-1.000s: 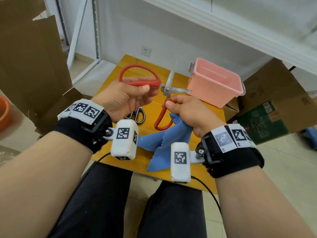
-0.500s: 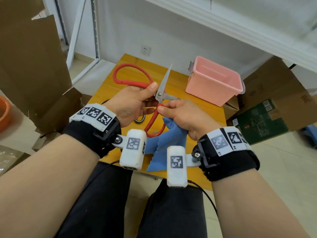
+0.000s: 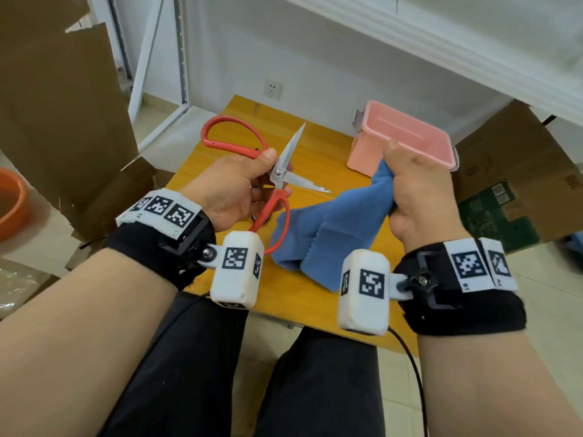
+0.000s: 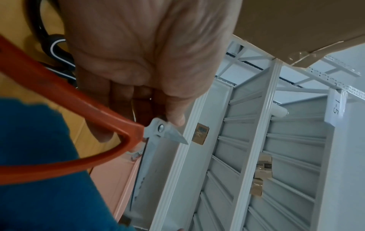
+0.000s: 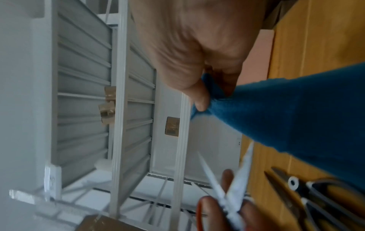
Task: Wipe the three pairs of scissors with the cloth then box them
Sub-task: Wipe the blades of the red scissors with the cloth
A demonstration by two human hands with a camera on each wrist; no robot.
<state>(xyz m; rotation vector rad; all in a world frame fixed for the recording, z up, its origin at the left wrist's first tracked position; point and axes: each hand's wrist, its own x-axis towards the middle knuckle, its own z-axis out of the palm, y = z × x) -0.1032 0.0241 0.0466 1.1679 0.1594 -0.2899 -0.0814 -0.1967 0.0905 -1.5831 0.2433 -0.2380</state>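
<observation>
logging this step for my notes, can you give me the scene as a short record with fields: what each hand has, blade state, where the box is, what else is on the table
left hand: left hand holds the red scissors near the pivot
blades: spread open, bare
right hand: right hand grips the blue cloth, apart from the blades
box: pink box on the wooden table, far right side
other scissors: dark-handled scissors lie on the table
cloth contact: not touching the blades
</observation>
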